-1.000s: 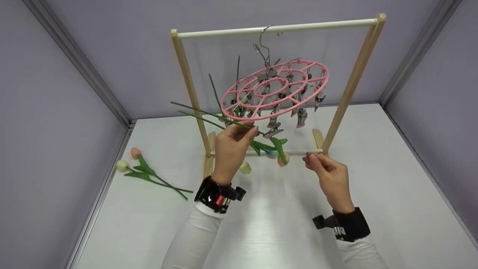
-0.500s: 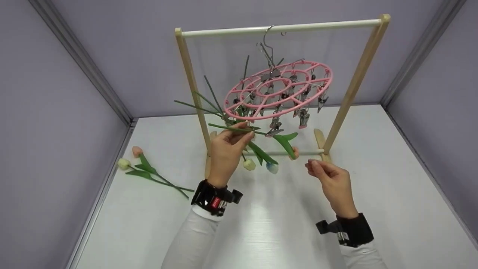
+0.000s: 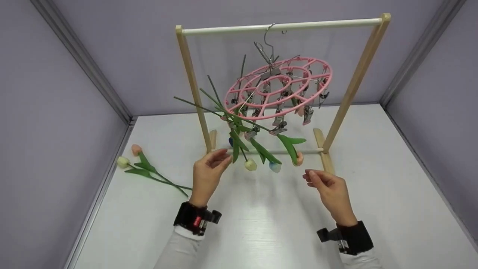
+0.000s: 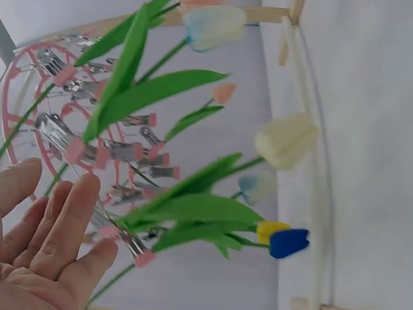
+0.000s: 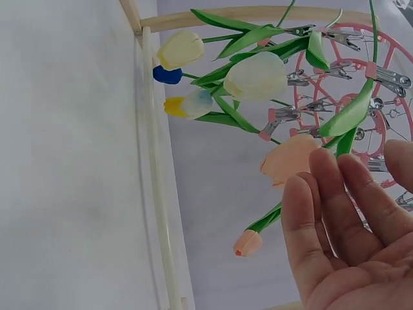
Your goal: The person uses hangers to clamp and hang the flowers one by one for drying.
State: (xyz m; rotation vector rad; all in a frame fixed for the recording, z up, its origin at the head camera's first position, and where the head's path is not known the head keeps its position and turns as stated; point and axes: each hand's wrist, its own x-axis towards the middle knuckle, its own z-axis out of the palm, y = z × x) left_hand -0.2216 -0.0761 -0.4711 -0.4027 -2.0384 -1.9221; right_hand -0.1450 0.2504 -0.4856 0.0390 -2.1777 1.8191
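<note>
A pink round clip hanger [image 3: 278, 89] with several metal clips hangs from the rack's rod. Artificial tulips are held in its clips, among them a peach tulip [image 3: 298, 158], a blue-white tulip [image 3: 275, 167] and a cream tulip [image 3: 250, 164]. A dark blue tulip [image 4: 289, 243] and a yellow one show in the left wrist view. My left hand [image 3: 209, 173], fingers loosely bent, is below the hanger beside the hanging leaves and holds nothing. Right of the flowers, my right hand [image 3: 330, 190] is raised with relaxed fingers and holds nothing; in its wrist view the peach tulip is behind the fingertips.
Two loose tulips, a peach one [image 3: 136, 150] and a cream one [image 3: 123, 162], lie crossed on the white table [image 3: 254, 231] at the left. A wooden rack [image 3: 358, 78] frames the hanger, with a low crossbar behind the flowers. Grey-lilac walls enclose the table.
My left hand has let go of the clip and tulip stem and moved down and left. The peach tulip now hangs from a clip. My right hand has lowered slightly.
</note>
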